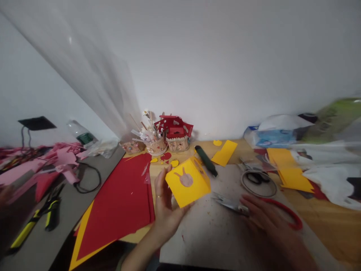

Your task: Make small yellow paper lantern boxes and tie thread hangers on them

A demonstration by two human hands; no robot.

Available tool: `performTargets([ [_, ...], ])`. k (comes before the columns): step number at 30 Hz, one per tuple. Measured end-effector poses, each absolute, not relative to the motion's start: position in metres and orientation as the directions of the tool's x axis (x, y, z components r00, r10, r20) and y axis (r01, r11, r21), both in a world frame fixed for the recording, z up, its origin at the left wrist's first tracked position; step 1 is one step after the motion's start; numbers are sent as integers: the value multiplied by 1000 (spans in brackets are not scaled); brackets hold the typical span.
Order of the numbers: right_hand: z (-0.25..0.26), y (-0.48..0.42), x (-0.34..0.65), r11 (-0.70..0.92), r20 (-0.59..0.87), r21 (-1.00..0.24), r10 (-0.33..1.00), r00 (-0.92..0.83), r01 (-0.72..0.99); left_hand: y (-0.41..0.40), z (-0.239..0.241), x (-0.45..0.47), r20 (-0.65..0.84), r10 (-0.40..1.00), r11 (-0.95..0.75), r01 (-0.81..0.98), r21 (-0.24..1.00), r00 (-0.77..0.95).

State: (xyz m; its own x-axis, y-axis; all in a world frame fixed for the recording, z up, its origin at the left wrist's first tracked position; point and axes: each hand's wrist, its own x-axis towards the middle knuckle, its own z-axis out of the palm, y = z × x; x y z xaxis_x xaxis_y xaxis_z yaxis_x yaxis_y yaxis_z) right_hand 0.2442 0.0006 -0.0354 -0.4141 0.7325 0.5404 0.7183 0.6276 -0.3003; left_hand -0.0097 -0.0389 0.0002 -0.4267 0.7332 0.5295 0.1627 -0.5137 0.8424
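A folded yellow card piece [194,192], box-like with a rabbit-shaped cutout on its front face, is held up in my left hand [166,210]. The thumb and fingers are closed on its left side and lower edge. To the right, my right hand [267,222] is low over the mat, slightly blurred, its fingers stretched across a pair of scissors [229,203] with silver blades and a red handle. The thumb is hidden, and the hand touches the scissors near the pivot. Behind the yellow card lies a dark green cutter [207,161].
Red card sheets [121,199] lie left of centre. Decorated pots [156,146] with sticks and a red paper box [176,130] stand by the wall. Black scissors [256,177] lie inside a ring at right, near yellow strips [293,173] and a tissue pack [275,138]. Yellow-black pliers [52,214] lie left.
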Motion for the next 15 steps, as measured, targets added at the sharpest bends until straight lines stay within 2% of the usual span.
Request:
performTargets([
  [1, -25, -6, 235, 559, 465, -472, 815, -346, 682, -40, -2, -8, 560, 723, -540, 176, 823, -404],
  [3, -7, -17, 216, 388, 248, -758, 915, -319, 525, -42, -5, -4, 609, 700, -588, 183, 788, -373],
  [4, -2, -21, 207, 277, 146, -859, 939, -312, 430, -44, -6, -1, 617, 694, -601, 172, 780, -370],
  [6, 1, -25, 193, 101, 17, -968, 940, -341, 229, -47, -6, 4, 590, 706, -597, 119, 793, -392],
  [8, -6, -25, 185, 39, 17, -998, 941, -337, 59, -52, -5, 8, 501, 759, -537, 36, 843, -416],
  [10, -15, -25, 184, 115, 113, -993, 950, -291, -11, -55, -3, 10, 407, 829, -459, -52, 887, -384],
  [13, -26, -25, 188, 393, 339, -907, 896, -285, 155, -56, -5, 11, 320, 904, -382, -201, 902, -283],
  [15, -28, -26, 192, 566, 447, -747, 816, -367, 349, -55, -10, 10, 250, 938, -322, -334, 886, -241],
])
